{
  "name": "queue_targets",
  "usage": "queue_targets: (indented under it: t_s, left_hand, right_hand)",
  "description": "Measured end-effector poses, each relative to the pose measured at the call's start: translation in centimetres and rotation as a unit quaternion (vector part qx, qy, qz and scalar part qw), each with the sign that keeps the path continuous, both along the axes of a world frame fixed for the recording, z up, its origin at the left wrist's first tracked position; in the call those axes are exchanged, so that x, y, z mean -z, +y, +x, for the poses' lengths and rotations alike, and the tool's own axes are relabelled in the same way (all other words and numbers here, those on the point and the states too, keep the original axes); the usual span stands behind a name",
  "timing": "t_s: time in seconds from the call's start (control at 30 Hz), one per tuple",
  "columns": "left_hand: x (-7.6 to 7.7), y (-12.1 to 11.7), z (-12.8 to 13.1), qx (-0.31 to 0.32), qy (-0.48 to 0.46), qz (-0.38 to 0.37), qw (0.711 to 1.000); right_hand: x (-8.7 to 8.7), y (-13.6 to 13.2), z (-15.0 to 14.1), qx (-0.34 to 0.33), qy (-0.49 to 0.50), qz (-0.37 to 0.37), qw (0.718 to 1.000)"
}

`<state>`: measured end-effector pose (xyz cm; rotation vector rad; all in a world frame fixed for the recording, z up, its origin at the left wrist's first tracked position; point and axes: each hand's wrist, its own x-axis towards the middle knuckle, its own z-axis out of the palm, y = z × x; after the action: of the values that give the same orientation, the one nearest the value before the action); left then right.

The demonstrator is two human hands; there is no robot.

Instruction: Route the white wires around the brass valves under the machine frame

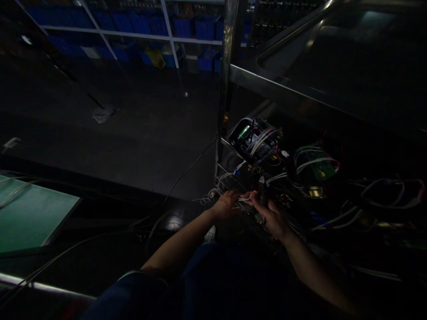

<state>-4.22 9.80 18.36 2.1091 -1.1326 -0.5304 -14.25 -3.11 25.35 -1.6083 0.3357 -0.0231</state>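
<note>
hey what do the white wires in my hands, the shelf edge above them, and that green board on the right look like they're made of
White wires, between left hand and right hand: probably plastic-insulated, matte and bending freely. Shelf edge: likely bare metal, given its bright streaked reflections. Green board: looks like a printed circuit board, lacquered green, with wires plugged in; too dim to be certain.

sleeves: short, dark blue | forearms: bare | left hand (227, 204): ungloved | right hand (271, 217): ungloved
</note>
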Motion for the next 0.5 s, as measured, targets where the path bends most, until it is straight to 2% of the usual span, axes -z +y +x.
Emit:
queue_targets:
  t_s: [0.07,0.13,0.2,0.27,0.33,0.37,0.43,0.5]
  left_hand:
    - [0.9,0.4,-0.2,-0.021,0.069,-0.009,0.997]
    - [0.9,1.6,-0.3,-0.037,0.169,-0.039,0.984]
    - [0.1,2.9,-0.3,-0.038,0.295,-0.092,0.950]
    - [-1.2,4.1,-0.4,-0.037,0.419,-0.138,0.897]
    - [-2.7,4.8,-0.6,-0.033,0.494,-0.156,0.855]
    - [-3.4,4.9,-0.8,-0.027,0.510,-0.154,0.846]
    - [-4.5,4.8,-0.9,-0.003,0.509,-0.140,0.850]
    - [-5.3,4.4,-1.0,0.014,0.466,-0.112,0.878]
  right_hand:
    - [-1.2,0.4,-0.5,-0.006,-0.014,0.062,0.998]
    - [-2.3,0.2,-1.1,-0.006,-0.021,0.054,0.998]
    - [-3.2,-0.4,-1.9,-0.005,-0.016,-0.036,0.999]
    - [-3.7,-1.2,-3.0,-0.026,0.013,-0.155,0.987]
    - [-4.0,-1.6,-4.1,-0.057,0.048,-0.229,0.971]
    - [-4.0,-1.7,-4.5,-0.067,0.060,-0.246,0.965]
    - [-4.0,-1.6,-5.1,-0.067,0.066,-0.263,0.960]
    - [-4.1,-1.4,-5.5,-0.061,0.066,-0.275,0.957]
